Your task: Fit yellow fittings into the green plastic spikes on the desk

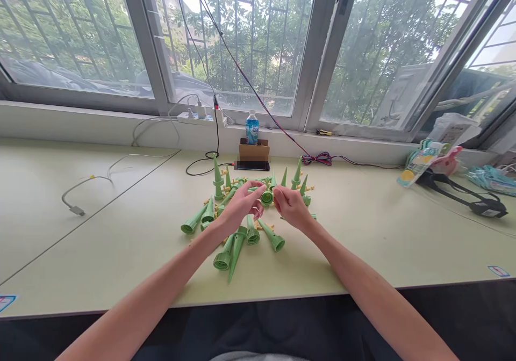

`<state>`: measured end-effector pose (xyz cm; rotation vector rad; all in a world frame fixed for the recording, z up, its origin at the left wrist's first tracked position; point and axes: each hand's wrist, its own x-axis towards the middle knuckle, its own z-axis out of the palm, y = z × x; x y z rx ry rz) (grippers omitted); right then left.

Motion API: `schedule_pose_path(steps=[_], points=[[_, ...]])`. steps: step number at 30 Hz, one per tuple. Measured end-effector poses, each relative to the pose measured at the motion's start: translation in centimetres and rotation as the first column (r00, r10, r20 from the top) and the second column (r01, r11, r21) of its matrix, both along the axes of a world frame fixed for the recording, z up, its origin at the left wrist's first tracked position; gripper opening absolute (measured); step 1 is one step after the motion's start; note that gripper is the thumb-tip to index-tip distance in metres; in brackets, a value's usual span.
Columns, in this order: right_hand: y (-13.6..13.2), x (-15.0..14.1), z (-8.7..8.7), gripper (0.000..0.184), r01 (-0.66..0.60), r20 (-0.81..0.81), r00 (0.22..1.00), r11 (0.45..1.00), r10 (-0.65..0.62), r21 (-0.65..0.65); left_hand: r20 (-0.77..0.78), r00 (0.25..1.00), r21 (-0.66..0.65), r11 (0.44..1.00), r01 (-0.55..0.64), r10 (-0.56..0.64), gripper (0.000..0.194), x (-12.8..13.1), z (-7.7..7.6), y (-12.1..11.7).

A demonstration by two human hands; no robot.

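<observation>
Both hands meet over a heap of green plastic plant watering spikes. Between them a green watering spike shows its round threaded opening towards me. My left hand is closed at that spike's left side, thumb and forefinger against it. On the other side my right hand is closed in a pinch near the spike; whatever its fingertips hold is hidden. Several spikes lie around, such as a loose spike in front, while an upright spike stands at the back left. Small yellow pieces are scattered among them.
Behind the heap are a dark phone, a brown box and a blue-labelled bottle. A white cable crosses the table at left. Coiled wire and a black strap lie to the right. Windows rise behind the sill.
</observation>
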<state>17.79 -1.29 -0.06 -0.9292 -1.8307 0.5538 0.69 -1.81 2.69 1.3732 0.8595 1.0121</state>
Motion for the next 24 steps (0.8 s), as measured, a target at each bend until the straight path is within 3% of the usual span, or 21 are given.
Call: schedule_pose_path(steps=[18, 24], points=[[0.02, 0.10, -0.01, 0.050, 0.004, 0.013, 1.000, 1.000, -0.003, -0.018, -0.056, 0.998, 0.056, 0.998, -0.002, 0.005, 0.039, 0.04, 0.70, -0.54], [0.08, 0.09, -0.14, 0.050, 0.009, 0.006, 1.000, 1.000, -0.009, -0.017, -0.108, 0.994, 0.175, 0.984, 0.018, 0.001, 0.036, -0.09, 0.32, -0.52]])
